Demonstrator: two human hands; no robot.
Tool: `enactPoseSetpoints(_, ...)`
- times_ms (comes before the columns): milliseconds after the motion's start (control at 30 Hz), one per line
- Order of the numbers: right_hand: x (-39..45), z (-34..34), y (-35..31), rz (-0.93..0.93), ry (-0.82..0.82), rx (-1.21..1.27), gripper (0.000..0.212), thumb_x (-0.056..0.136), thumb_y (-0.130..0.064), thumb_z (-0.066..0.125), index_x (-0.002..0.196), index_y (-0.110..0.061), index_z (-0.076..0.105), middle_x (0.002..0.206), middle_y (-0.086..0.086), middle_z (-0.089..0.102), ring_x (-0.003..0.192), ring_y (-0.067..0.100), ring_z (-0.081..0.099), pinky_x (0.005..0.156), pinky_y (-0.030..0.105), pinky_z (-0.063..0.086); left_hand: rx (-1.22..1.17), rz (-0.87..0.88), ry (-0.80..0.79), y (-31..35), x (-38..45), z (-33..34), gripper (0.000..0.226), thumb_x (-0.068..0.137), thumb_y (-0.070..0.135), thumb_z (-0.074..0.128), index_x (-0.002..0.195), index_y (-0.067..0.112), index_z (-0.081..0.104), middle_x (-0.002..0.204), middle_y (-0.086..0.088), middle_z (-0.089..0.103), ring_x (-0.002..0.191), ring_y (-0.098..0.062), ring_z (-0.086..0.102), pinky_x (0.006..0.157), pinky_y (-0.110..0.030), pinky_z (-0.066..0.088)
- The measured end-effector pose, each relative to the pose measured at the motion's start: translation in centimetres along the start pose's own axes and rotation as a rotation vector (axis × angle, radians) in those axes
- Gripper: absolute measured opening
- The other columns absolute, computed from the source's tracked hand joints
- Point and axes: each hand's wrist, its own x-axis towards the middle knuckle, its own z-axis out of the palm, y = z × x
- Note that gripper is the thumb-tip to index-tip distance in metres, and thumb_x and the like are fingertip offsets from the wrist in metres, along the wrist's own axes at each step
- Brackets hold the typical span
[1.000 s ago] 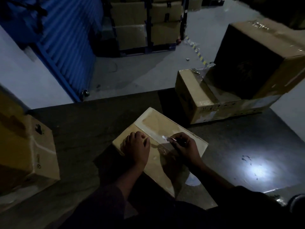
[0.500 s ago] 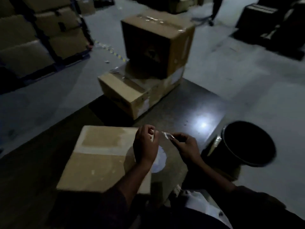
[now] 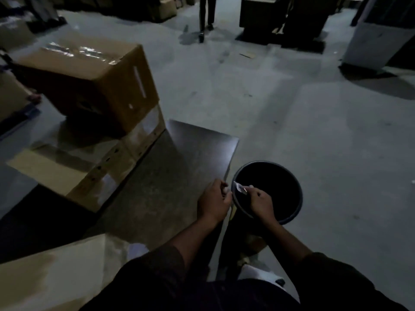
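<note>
My right hand [image 3: 260, 202] pinches a small crumpled strip of clear tape [image 3: 239, 189] over the mouth of a round black bin [image 3: 292, 212] standing on the floor beside the table. My left hand [image 3: 214, 202] hovers at the table's right edge with its fingers curled, close to the tape; whether it holds anything is unclear. The flat cardboard box [image 3: 45, 272] I worked on lies at the lower left of the dark table [image 3: 161, 189].
Two stacked cardboard boxes [image 3: 94, 86] sit on the table's far left part. A person's legs [image 3: 206, 16] stand far off on the grey concrete floor. Dark pallets of goods [image 3: 280, 16] and a white unit [image 3: 377, 41] stand at the back right.
My view has swung to the right. Both hands moved off the flat box to the table's right edge, carrying the peeled tape over the black bin.
</note>
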Motion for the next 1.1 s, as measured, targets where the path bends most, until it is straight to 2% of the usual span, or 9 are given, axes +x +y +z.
enactPoseSetpoints(67,3.9,-2.3,1.4,0.049,0.037,-0.072,0.027,0.097,-0.012,0.05,0.095,0.003,0.072,0.104,0.02,0.071,0.098,0.028,0.065,0.075,0.031,0.045,0.014,-0.006,-0.076,2.1,2.4,3.0,0.019,0.086,0.034,0.065,0.103,0.028,0.059,0.092,0.007,0.067,0.084,-0.017,0.065,0.074,-0.033,0.052)
enactPoseSetpoints(167,7.6,-4.7,3.2,0.118,0.064,-0.186,0.02,0.091,-0.006,0.057,0.099,-0.007,0.075,0.104,0.01,0.073,0.101,0.024,0.065,0.082,0.025,0.044,0.053,0.001,-0.164,4.1,4.7,6.5,0.02,0.086,0.031,0.067,0.105,0.026,0.061,0.093,0.006,0.067,0.088,-0.016,0.065,0.076,-0.032,0.051)
enactPoseSetpoints(267,9.7,-6.2,4.3,0.193,0.079,-0.237,0.011,0.084,-0.015,0.071,0.093,-0.013,0.077,0.094,0.003,0.074,0.09,0.017,0.067,0.078,0.023,0.045,0.103,-0.002,-0.24,5.2,6.2,8.9,0.023,0.086,0.032,0.067,0.107,0.026,0.061,0.093,0.007,0.067,0.09,-0.016,0.065,0.08,-0.035,0.052)
enactPoseSetpoints(367,11.0,-6.8,5.0,0.216,0.048,-0.28,0.003,0.082,-0.02,0.075,0.082,-0.017,0.075,0.084,0.002,0.072,0.076,0.013,0.063,0.071,0.022,0.043,0.124,-0.006,-0.277,5.6,7.2,10.1,0.023,0.086,0.033,0.066,0.108,0.027,0.061,0.093,0.008,0.066,0.088,-0.014,0.064,0.08,-0.034,0.053)
enactPoseSetpoints(500,12.2,-7.1,5.5,0.252,0.029,-0.313,0.01,0.079,-0.028,0.078,0.077,-0.021,0.073,0.074,-0.005,0.068,0.069,0.01,0.063,0.061,0.021,0.041,0.13,-0.025,-0.308,6.0,8.2,10.8,0.022,0.086,0.034,0.065,0.106,0.029,0.061,0.091,0.01,0.066,0.087,-0.011,0.064,0.079,-0.032,0.053)
enactPoseSetpoints(700,13.6,-7.5,6.5,0.306,0.017,-0.352,0.009,0.077,-0.018,0.08,0.074,-0.02,0.071,0.078,-0.002,0.071,0.077,0.015,0.065,0.069,0.024,0.044,0.161,-0.016,-0.33,6.2,9.2,11.4,0.025,0.088,0.035,0.065,0.111,0.028,0.06,0.092,0.01,0.066,0.088,-0.011,0.064,0.081,-0.033,0.052)
enactPoseSetpoints(800,13.9,-7.8,7.1,0.277,-0.041,-0.38,0.004,0.079,-0.018,0.078,0.079,-0.019,0.074,0.08,-0.001,0.072,0.08,0.015,0.067,0.071,0.024,0.047,0.167,-0.015,-0.321,6.5,9.3,11.5,0.025,0.088,0.034,0.065,0.112,0.028,0.061,0.092,0.009,0.067,0.088,-0.011,0.065,0.081,-0.032,0.052)
enactPoseSetpoints(900,13.9,-7.9,7.4,0.237,-0.065,-0.394,0.004,0.08,-0.018,0.076,0.081,-0.021,0.074,0.082,-0.002,0.073,0.077,0.012,0.065,0.069,0.022,0.044,0.169,-0.032,-0.31,6.4,9.4,11.6,0.024,0.087,0.034,0.065,0.111,0.028,0.061,0.091,0.009,0.067,0.089,-0.012,0.065,0.081,-0.032,0.052)
enactPoseSetpoints(1100,14.3,-7.8,7.0,0.239,-0.091,-0.354,0.016,0.072,-0.015,0.082,0.069,-0.023,0.069,0.069,-0.008,0.067,0.07,0.01,0.064,0.063,0.022,0.046,0.158,-0.029,-0.317,7.0,9.3,11.9,0.024,0.09,0.032,0.065,0.112,0.027,0.061,0.094,0.009,0.067,0.09,-0.011,0.065,0.081,-0.03,0.049)
